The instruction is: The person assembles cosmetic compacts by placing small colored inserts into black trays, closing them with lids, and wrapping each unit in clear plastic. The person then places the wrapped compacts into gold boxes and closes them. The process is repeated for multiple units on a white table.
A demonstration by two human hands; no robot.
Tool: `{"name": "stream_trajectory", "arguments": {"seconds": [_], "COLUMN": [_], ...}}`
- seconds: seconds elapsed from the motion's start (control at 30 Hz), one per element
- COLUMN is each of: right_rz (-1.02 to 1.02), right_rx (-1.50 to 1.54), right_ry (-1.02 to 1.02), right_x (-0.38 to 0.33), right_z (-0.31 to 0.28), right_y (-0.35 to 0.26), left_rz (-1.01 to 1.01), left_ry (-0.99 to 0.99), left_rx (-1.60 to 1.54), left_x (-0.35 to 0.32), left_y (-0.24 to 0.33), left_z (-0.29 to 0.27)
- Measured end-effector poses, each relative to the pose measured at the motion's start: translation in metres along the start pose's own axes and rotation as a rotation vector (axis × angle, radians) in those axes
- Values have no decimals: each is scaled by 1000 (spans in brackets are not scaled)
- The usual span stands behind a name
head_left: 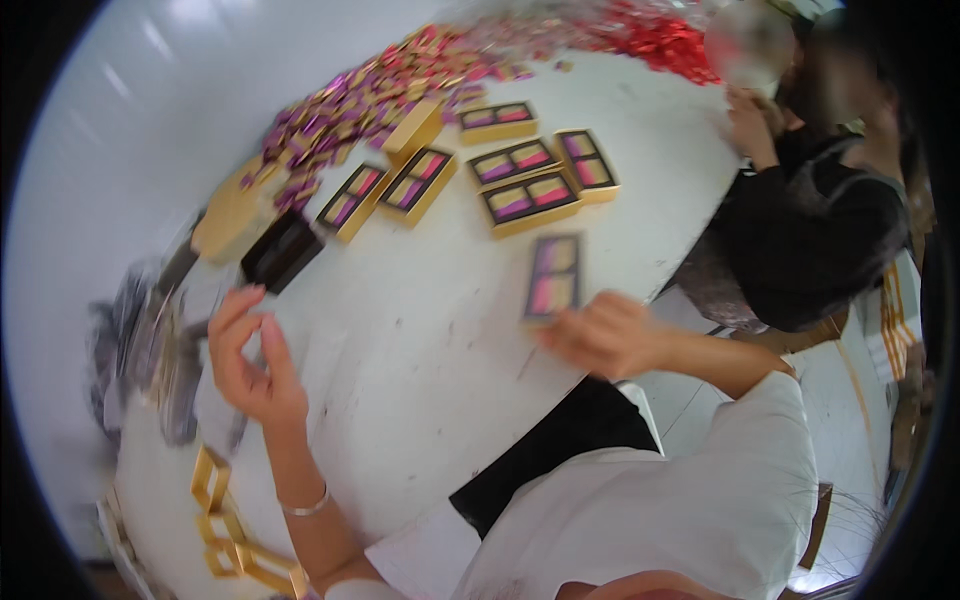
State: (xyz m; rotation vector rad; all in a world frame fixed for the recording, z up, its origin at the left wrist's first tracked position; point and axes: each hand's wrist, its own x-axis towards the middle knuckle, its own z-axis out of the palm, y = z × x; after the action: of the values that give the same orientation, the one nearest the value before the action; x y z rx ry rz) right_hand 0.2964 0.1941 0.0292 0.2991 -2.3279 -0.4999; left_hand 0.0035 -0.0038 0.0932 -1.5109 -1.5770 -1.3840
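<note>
My right hand [608,338] grips the near end of a small gold box [556,272] just above the white table; it is slightly blurred. A black insert divides this box into compartments with purple, pink and gold wrapped pieces. On the left, my left hand [258,372] is raised with curved fingers, thumb apart, and nothing visible in it. Just beyond its fingertips lies a dark tray [283,250]. Farther back, several similar filled boxes [530,203] rest on the table, and a plain gold box part [412,130] leans among them.
A long pile of purple and gold wrapped pieces [365,100] runs along the back, turning into red ones [660,42]. Clear plastic bags [180,375] lie at left, gold open frames [235,540] at lower left. A person in black [810,240] is at the right edge.
</note>
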Motion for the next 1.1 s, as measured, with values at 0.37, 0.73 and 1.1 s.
{"name": "stream_trajectory", "arguments": {"seconds": [0.37, 0.73, 1.1], "right_rz": [358, -41, 72], "right_rx": [451, 724, 760], "right_ry": [-180, -202, -121], "right_x": [62, 154, 206], "right_z": [26, 93, 177], "right_y": [28, -23, -53], "left_rz": [-389, -929, -1104], "left_ry": [-58, -89, -326], "left_rx": [257, 1203, 807], "left_x": [-14, -141, -171], "left_y": [-6, 76, 88], "left_z": [-86, -218, -203]}}
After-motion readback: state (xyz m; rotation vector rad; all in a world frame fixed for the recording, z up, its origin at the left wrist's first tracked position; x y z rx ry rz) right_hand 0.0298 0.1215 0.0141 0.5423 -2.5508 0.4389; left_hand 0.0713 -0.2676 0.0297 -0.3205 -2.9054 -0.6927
